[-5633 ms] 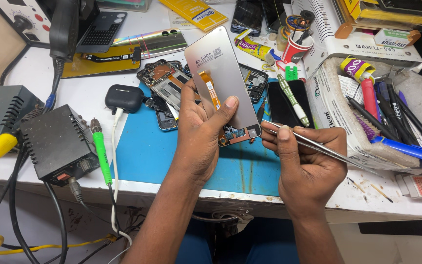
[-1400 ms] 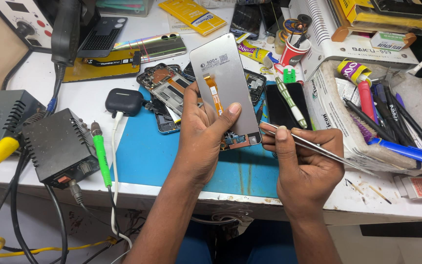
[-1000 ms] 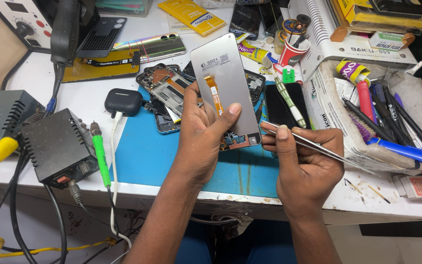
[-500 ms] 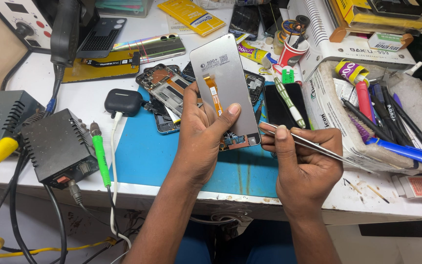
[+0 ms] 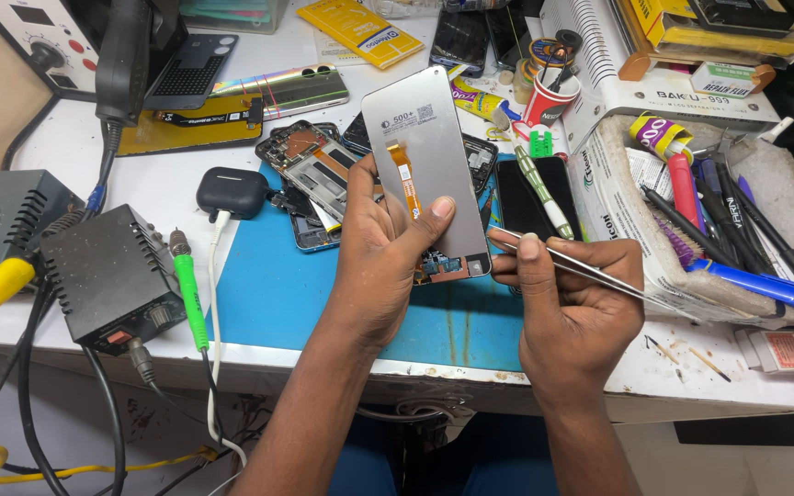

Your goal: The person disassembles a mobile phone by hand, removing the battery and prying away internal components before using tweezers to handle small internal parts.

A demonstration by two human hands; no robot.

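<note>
My left hand [image 5: 383, 253]: grips a grey phone display panel [image 5: 425, 165], back side up, orange flex cable [image 5: 404, 179] showing, tilted above the blue work mat [image 5: 277, 294]. My right hand [image 5: 572, 303]: pinches metal tweezers [image 5: 590, 271], tips just beside the panel's lower edge. Nearby: opened phone frame [image 5: 310, 179], black earbud case [image 5: 232, 191].

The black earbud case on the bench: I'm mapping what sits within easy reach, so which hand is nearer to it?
Left. The left hand holds the phone screen panel just right of the black earbud case; the right hand, pinching tweezers, is farther right.
</note>
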